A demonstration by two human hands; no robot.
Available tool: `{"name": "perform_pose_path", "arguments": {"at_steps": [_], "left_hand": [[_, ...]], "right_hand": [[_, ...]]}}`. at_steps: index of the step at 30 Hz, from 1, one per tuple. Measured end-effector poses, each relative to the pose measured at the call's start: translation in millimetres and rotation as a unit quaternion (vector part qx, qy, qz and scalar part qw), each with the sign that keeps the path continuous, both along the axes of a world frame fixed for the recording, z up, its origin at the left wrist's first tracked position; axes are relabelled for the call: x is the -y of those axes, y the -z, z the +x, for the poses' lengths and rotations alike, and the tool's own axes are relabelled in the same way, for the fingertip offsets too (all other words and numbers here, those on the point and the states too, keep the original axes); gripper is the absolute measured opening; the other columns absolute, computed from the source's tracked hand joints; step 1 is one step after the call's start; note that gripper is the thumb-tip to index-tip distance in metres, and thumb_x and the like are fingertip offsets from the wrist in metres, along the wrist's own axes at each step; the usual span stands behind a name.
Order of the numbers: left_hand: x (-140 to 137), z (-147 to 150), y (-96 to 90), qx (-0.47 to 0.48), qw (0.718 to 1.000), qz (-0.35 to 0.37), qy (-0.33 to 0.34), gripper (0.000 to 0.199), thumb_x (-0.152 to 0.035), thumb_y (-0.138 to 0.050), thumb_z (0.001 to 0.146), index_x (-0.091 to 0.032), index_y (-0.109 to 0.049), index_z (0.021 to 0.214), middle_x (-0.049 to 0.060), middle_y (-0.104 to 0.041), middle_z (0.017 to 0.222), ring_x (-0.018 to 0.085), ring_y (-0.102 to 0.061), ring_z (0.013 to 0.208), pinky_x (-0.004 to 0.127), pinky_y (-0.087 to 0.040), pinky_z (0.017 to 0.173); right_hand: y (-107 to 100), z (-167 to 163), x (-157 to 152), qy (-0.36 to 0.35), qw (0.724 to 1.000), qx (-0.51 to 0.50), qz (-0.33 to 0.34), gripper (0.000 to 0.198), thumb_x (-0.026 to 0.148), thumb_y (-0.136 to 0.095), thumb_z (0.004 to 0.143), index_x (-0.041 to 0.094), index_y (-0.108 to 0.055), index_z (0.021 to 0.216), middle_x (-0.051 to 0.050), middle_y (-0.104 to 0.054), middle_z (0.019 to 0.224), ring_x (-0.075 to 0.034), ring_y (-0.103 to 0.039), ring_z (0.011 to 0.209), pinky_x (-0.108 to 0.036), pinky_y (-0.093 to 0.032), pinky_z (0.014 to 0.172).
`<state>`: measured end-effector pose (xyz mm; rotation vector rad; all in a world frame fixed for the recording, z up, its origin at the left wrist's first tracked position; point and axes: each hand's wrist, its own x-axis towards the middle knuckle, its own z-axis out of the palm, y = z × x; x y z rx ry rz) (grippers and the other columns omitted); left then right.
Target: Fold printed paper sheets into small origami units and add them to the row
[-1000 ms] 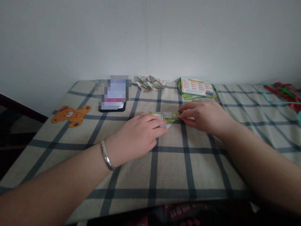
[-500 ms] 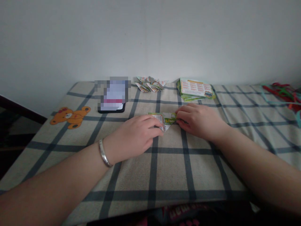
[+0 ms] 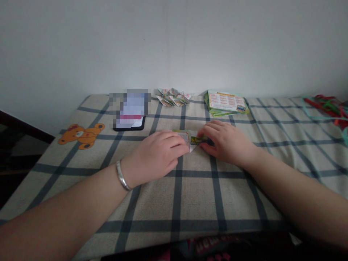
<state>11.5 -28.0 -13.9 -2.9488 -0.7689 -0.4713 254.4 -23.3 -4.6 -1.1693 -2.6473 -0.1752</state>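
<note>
A small folded printed paper [image 3: 185, 137], green, white and orange, lies on the cloth between my hands. My left hand [image 3: 159, 154], with a silver bangle at the wrist, is closed on its left part and covers much of it. At the right part, my right hand [image 3: 224, 141] has its thumb and fingers curled around the edge in a pinch. Its fingertips partly hide the green lettering. The paper's lower edge comes to a point between the two hands.
A checked cloth [image 3: 195, 195] covers the table, which meets a wall. Along the back stand a phone [image 3: 132, 112], several folded paper pieces [image 3: 174, 98] and a stack of printed cards [image 3: 227, 102]. A bear cutout [image 3: 81, 136] lies left; colourful strips [image 3: 326, 107] lie right.
My right hand has shifted slightly left along the paper, its fingers now covering more of the green lettering. The left hand has barely moved, a touch to the right.
</note>
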Motion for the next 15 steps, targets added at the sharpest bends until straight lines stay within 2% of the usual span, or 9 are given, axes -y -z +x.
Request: {"name": "perform_pose_path", "arguments": {"at_steps": [4, 8, 15], "left_hand": [[0.2, 1.2, -0.6, 0.011, 1.0, 0.007, -0.014, 0.021, -0.021, -0.055, 0.09, -0.02, -0.065, 0.108, 0.005, -0.066, 0.111, 0.022, -0.058, 0.108, 0.043, -0.046, 0.101], [-0.2, 1.2, -0.8, 0.005, 1.0, 0.013, -0.018, 0.021, -0.031, -0.062, 0.088, -0.018, -0.065, 0.103, 0.007, -0.066, 0.108, 0.023, -0.058, 0.108, 0.044, -0.045, 0.101], [-1.3, 2.3, -0.3, -0.01, 0.999, 0.016, -0.038, 0.021, -0.03, -0.06, 0.089, -0.018, -0.065, 0.105, 0.006, -0.065, 0.108, 0.024, -0.057, 0.105, 0.044, -0.045, 0.099]], "right_hand": [[3.6, 0.5, -3.2, 0.007, 0.995, -0.089, -0.05, 0.009, 0.018, -0.058, 0.084, 0.018, -0.061, 0.093, -0.005, -0.067, 0.087, -0.02, -0.06, 0.083, -0.031, -0.046, 0.075], [7.8, 0.2, -3.9, 0.011, 0.975, -0.184, -0.124, 0.006, 0.018, -0.062, 0.08, 0.02, -0.06, 0.086, -0.001, -0.066, 0.08, -0.014, -0.059, 0.073, -0.026, -0.046, 0.068], [6.6, -2.0, -0.6, -0.016, 0.965, -0.212, -0.154, 0.008, 0.016, -0.063, 0.08, 0.021, -0.062, 0.086, 0.0, -0.067, 0.083, -0.014, -0.061, 0.077, -0.027, -0.046, 0.071]]}}
